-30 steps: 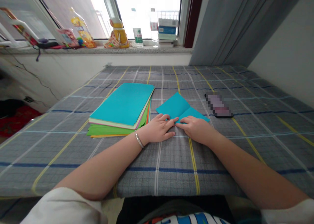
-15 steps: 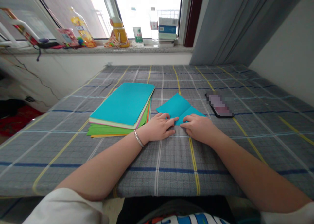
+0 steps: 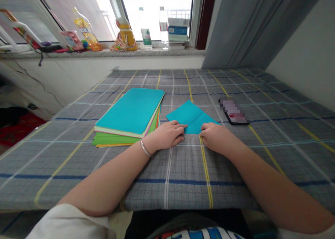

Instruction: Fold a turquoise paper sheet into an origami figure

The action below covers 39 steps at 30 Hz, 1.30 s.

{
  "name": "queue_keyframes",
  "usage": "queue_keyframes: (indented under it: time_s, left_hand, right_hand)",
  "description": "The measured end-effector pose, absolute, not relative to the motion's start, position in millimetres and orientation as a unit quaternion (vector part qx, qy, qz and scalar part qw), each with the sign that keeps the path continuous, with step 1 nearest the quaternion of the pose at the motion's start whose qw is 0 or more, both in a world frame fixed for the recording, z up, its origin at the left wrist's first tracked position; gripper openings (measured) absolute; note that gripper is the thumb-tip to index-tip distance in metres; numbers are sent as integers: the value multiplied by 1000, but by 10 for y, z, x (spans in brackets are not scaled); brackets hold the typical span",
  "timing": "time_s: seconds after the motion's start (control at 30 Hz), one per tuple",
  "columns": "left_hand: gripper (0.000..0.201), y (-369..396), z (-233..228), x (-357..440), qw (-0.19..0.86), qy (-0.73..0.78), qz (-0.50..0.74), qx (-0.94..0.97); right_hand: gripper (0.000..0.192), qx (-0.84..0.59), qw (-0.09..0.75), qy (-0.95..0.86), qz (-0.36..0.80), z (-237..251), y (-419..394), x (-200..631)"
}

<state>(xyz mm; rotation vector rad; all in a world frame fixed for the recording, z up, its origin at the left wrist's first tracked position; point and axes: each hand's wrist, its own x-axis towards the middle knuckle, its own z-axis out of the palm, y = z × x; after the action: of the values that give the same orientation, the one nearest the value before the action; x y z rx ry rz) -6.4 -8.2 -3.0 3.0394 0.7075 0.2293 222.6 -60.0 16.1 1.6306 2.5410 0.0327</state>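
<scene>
A folded sheet of blue paper (image 3: 192,114) lies on the checked cloth, its upper corner pointing away from me and a crease running across its middle. My left hand (image 3: 170,134) rests on the paper's lower left part, fingers stretched out flat, the index fingertip near the crease. At the lower right edge, my right hand (image 3: 216,137) has its fingers curled together, with thumb and forefinger closed on the paper's edge. Both hands cover parts of that near edge. A silver bangle (image 3: 145,148) circles my left wrist.
Left of my hands lies a stack of coloured paper (image 3: 132,111), blue on top. A phone (image 3: 234,111) with a blurred screen lies to the right. Bottles, a tube and boxes (image 3: 178,30) stand on the windowsill (image 3: 104,53) beyond the cloth-covered surface (image 3: 183,169).
My right hand has slid a little to the right along the paper's near edge, and its fingers have curled in. My left hand has shifted slightly left. The paper has barely moved.
</scene>
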Motion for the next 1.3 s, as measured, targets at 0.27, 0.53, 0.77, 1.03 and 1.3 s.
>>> queue_keyframes:
  time_s: [0.27,0.53,0.77,1.03,1.3]
  left_hand:
    - [25,-72,14,-85,32,235,79,968]
    - [27,-66,25,-95,24,236,72,969]
    - [29,-43,30,-115,22,223,79,971]
    - [29,-29,28,-115,11,220,64,973]
    - [27,-32,25,-127,17,243,65,968]
  right_hand:
    - [26,571,108,813,27,231,-637,2265]
    - [28,613,127,779,27,261,-667,2302]
    - [26,648,143,747,30,328,-711,2369]
    - [24,677,157,718,26,402,-743,2436]
    - [24,671,159,724,10,422,-711,2458]
